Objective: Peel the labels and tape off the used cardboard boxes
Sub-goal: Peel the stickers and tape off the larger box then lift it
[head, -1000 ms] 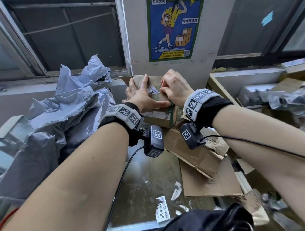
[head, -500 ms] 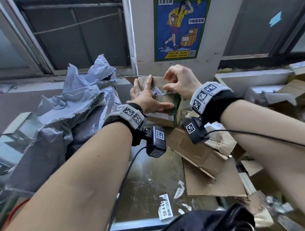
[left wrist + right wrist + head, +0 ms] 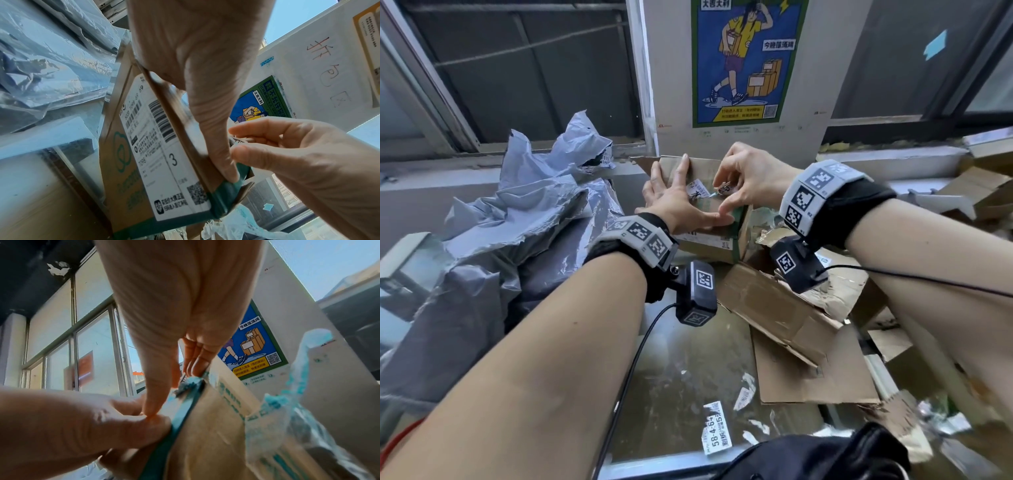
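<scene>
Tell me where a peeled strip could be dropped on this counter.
Free patch: the glossy counter between the left forearm and flattened cardboard, above the stuck label. Crowded: grey plastic bags left, cardboard scraps right.

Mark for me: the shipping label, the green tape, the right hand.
shipping label (image 3: pixel 164 155), left wrist view, on the white printed face beside the 3
green tape (image 3: pixel 224 193), left wrist view, on the box's corner strip
right hand (image 3: pixel 751 180), head view, on its back

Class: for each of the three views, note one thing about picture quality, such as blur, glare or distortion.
Head view: wide-angle bending of the window frames, box sharp. Left wrist view: shipping label readable, left hand soft. Right wrist view: right hand blurred, bright sky behind.
</scene>
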The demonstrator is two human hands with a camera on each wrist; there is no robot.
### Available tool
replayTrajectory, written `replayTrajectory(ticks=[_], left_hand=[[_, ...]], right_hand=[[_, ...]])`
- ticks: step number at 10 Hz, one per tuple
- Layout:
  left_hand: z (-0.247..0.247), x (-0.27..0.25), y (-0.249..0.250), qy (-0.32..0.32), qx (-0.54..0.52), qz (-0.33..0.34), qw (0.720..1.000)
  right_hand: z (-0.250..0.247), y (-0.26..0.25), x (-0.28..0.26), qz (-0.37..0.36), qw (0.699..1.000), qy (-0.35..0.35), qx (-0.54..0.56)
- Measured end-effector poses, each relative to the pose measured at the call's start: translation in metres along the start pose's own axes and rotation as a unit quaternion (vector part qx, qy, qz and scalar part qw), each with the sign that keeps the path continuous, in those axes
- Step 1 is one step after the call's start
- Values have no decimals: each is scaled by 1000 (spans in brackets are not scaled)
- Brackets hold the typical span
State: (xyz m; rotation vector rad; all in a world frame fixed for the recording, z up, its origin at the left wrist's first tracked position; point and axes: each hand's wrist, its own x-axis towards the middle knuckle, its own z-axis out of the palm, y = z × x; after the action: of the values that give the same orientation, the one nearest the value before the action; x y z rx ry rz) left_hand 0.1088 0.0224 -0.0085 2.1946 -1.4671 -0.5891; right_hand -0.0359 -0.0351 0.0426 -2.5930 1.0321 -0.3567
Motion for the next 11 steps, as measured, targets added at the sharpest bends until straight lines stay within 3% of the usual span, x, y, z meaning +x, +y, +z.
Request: replayTrajectory(ticks=[6, 7, 8, 9, 10, 11], left_hand=[[3, 0, -4, 9, -12, 1, 1000], [3, 1, -4, 5, -19, 3, 1000], [2, 1, -5, 8, -16, 3, 1000], [2, 2, -2, 10, -4, 6, 1000], [1, 2, 1, 18, 4, 7, 1000], [2, 0, 0, 22, 13, 6, 1000]], right_hand=[[1, -5, 13, 9, 998, 36, -42], [3, -8, 13, -44, 993, 18, -107], [11, -7, 8, -155, 959, 7, -238], [11, -6, -1, -243, 919, 45, -308], [12, -4, 3, -265, 909, 60, -316], [17, -5, 11, -242, 923, 53, -295]])
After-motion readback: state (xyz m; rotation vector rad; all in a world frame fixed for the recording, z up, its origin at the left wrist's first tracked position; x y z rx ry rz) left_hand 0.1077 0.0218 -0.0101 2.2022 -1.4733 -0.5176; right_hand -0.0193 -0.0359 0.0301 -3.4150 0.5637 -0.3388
